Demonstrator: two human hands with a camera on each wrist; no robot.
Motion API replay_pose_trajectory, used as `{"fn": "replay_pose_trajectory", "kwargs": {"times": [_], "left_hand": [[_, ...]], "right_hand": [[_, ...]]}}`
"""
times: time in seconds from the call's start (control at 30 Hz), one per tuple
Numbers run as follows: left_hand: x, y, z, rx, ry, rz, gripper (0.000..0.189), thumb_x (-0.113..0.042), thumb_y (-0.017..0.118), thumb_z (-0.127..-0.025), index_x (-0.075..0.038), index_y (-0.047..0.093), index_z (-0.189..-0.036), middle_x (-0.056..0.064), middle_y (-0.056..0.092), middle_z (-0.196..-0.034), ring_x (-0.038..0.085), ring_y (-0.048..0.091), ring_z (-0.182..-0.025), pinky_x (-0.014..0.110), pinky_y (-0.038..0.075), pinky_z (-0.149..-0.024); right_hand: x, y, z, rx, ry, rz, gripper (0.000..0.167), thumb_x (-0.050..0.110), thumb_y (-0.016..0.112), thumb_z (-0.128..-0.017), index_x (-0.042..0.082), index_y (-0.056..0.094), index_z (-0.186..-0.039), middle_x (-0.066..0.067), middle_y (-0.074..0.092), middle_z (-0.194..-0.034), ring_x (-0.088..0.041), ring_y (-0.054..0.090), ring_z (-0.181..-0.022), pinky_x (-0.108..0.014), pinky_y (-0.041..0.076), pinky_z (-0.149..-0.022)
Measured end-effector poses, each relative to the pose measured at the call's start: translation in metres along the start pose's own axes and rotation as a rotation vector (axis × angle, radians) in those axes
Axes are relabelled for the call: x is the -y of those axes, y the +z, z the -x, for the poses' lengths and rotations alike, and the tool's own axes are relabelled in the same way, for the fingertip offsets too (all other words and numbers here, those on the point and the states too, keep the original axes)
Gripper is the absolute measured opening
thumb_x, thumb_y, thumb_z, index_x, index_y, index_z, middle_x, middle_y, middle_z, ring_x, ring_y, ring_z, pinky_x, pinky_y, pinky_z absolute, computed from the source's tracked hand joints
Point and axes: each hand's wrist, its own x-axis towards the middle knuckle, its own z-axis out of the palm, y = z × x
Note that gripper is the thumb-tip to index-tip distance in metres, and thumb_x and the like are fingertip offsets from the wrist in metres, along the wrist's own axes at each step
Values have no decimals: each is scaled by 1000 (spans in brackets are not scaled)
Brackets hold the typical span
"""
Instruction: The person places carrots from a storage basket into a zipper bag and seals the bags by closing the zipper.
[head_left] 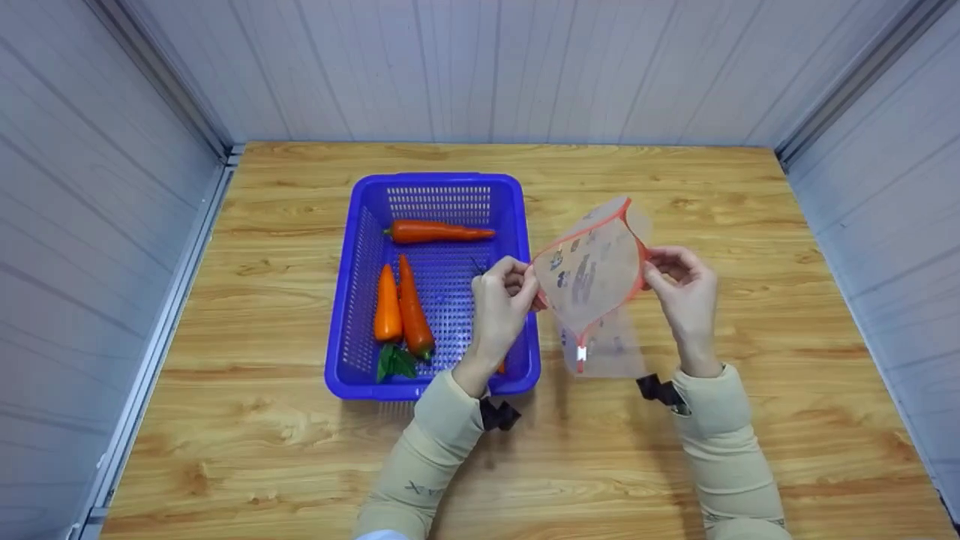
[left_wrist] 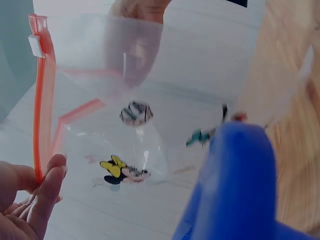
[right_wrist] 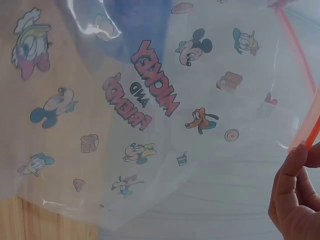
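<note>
A clear zip bag (head_left: 589,274) with printed cartoon figures and an orange-red zip edge hangs in the air right of the blue basket, its mouth spread apart. My left hand (head_left: 501,304) pinches the left side of the zip edge between thumb and fingers, over the basket's right rim. On the opposite side, my right hand (head_left: 686,300) pinches the other zip edge. The white slider (head_left: 581,353) sits at the near end of the zip. In the left wrist view the slider (left_wrist: 36,46) shows above my left fingers (left_wrist: 47,195). Nothing is visible inside the bag.
The blue plastic basket (head_left: 433,178) holds an upper carrot (head_left: 442,232), an orange carrot (head_left: 388,307), a redder carrot (head_left: 415,311) and green leaves (head_left: 395,361). Another orange piece (head_left: 502,367) is mostly hidden by my left wrist. Pale panels (head_left: 465,75) wall in the wooden table (head_left: 247,450).
</note>
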Motion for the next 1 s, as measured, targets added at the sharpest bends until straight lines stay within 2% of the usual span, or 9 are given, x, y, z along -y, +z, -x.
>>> {"fn": "replay_pose_trajectory", "kwargs": {"times": [0.2, 0.4, 0.57, 0.63, 0.7, 0.73, 0.87, 0.97, 1.0], "left_hand": [[-1, 4, 0, -25, 34, -4, 9, 11, 50, -81, 14, 54, -73, 21, 59, -57, 30, 57, -44, 35, 49, -40], [25, 9, -2, -44, 44, 30, 9, 8, 52, -82, 12, 56, -76, 18, 60, -58, 25, 57, -42, 34, 48, -39], [37, 9, -3, -50, 62, 57, 10, 4, 52, -84, 10, 56, -77, 14, 60, -58, 17, 56, -42, 32, 48, -39], [38, 7, -4, -54, 72, 54, 11, 3, 52, -84, 10, 56, -76, 13, 60, -59, 15, 57, -43, 29, 48, -40], [38, 6, -4, -60, 68, 45, 12, 3, 52, -85, 10, 56, -76, 13, 61, -60, 15, 57, -44, 26, 48, -40], [38, 5, -4, -60, 62, 40, 13, 2, 52, -85, 9, 56, -76, 13, 61, -60, 15, 58, -45, 25, 48, -41], [38, 2, -5, -37, 11, 41, 12, 3, 52, -85, 10, 56, -76, 15, 61, -61, 20, 59, -45, 24, 48, -41], [33, -1, -5, 0, -34, 69, 11, 5, 51, -85, 12, 55, -76, 19, 60, -60, 27, 59, -46, 28, 49, -42], [30, -3, -4, 10, -50, 78, 11, 6, 50, -85, 12, 54, -77, 20, 60, -60, 28, 59, -47, 30, 50, -43]], "right_hand": [[-7, 10, 9, 108, 57, 19, 22, -15, 60, -74, -17, 54, -95, -11, 57, -76, -12, 56, -60, -22, 49, -50], [-10, 18, 20, 223, 157, 59, 23, -11, 59, -77, -15, 50, -98, -7, 57, -74, -10, 56, -56, -22, 49, -49], [-8, 18, 28, 283, 214, -25, 22, -6, 59, -80, -10, 51, -100, -5, 58, -65, -11, 56, -48, -23, 48, -44], [-13, 15, 29, 292, 206, -80, 21, -2, 60, -81, -8, 51, -99, -7, 58, -64, -13, 55, -46, -24, 47, -42], [-51, 2, 23, 307, 161, -152, 18, -1, 60, -81, -7, 53, -96, -10, 60, -65, -14, 56, -45, -25, 48, -41], [-61, -3, 20, 302, 154, -178, 15, -3, 59, -81, -8, 53, -95, -13, 60, -66, -17, 56, -45, -26, 48, -41], [-143, -35, 1, 281, 22, -206, 14, -4, 59, -81, -7, 56, -95, -19, 61, -69, -22, 56, -45, -31, 47, -38], [-132, -38, 0, 202, -20, -222, 13, -5, 59, -80, -7, 58, -93, -21, 59, -66, -23, 54, -42, -31, 44, -34], [-113, -34, 2, 168, -19, -240, 11, -7, 59, -80, -7, 58, -90, -21, 59, -64, -23, 53, -41, -30, 44, -34]]}}
